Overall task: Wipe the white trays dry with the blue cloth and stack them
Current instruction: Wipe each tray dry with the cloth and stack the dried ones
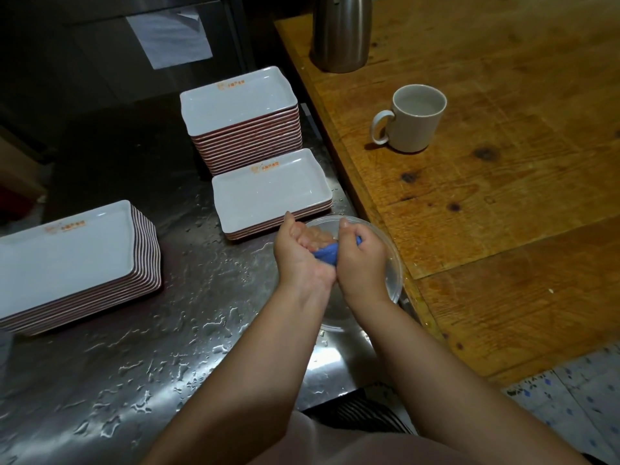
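Observation:
Both my hands grip the blue cloth, bunched into a tight roll, over a clear bowl at the steel counter's right edge. My left hand holds the near end and my right hand the far end. Just beyond my hands a low stack of white trays lies on the counter. A tall stack of white trays stands behind it. At the far left lies a third stack of larger white trays.
The steel counter is wet, with water drops and puddles across it. To the right stands a higher wooden table with a grey mug and a steel jug. Tiled floor shows at the bottom right.

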